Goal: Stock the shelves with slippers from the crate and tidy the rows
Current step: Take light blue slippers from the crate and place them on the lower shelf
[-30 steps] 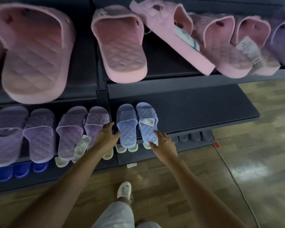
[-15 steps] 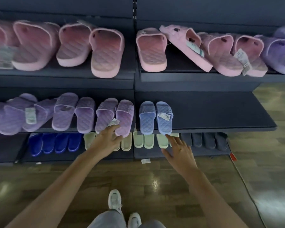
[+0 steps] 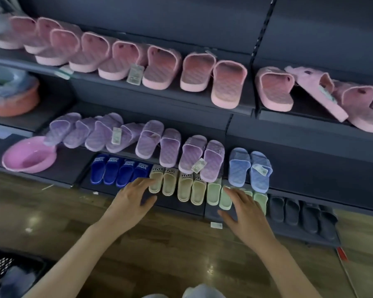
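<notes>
Dark shelves carry rows of slippers. Pink slippers (image 3: 159,72) line the top shelf, one pink slipper (image 3: 314,93) lying tilted across its neighbours at the right. Purple slippers (image 3: 151,140) fill the middle shelf, and a blue pair (image 3: 250,168) stands at their right end. On the bottom shelf stand dark blue (image 3: 116,171), beige (image 3: 177,183), green (image 3: 215,194) and black slippers (image 3: 302,214). My left hand (image 3: 131,201) hovers with spread fingers in front of the beige slippers and holds nothing. My right hand (image 3: 243,211) is spread over the green slippers, also without anything in it.
A black mesh crate (image 3: 0,267) with bluish slippers sits at the bottom left. A pink basin (image 3: 28,155) and an orange basin (image 3: 13,97) stand on the left shelves. The middle shelf (image 3: 332,171) is bare right of the blue pair. Wooden floor lies below.
Both hands have left the purple and blue pairs on the middle shelf and dropped to the bottom row. My view has pulled back and turned left, showing more shelf and the crate.
</notes>
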{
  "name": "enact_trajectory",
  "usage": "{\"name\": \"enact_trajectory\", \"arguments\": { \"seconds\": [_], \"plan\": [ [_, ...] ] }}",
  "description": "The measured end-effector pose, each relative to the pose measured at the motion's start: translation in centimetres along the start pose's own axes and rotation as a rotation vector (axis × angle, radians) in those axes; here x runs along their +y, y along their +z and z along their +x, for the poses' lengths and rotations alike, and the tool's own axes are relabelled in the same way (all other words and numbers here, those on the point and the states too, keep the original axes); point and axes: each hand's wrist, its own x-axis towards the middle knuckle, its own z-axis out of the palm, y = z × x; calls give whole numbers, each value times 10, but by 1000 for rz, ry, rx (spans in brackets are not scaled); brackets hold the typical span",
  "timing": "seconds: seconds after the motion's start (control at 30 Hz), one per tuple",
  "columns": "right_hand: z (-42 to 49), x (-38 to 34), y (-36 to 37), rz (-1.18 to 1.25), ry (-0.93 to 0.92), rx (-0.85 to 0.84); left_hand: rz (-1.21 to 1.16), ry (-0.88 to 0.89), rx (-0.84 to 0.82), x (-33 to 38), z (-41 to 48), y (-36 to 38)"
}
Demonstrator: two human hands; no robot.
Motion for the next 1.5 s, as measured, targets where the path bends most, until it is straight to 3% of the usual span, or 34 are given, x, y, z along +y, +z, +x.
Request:
{"name": "enact_trajectory", "arguments": {
  "seconds": [0.47,0.9,1.3,1.5],
  "plan": [
    [17,-239,66,5,-361,-192,208,-249,277,-175,-173,-100],
    [41,-400,119,-82,-844,-374,309,-746,525,-247,-319,-127],
    [99,-513,176,-122,-1204,-570,198,-1193,672,-286,-351,-132],
    [124,-553,201,-174,-1333,-659,138,-1300,716,-296,-341,-134]
  ]
}}
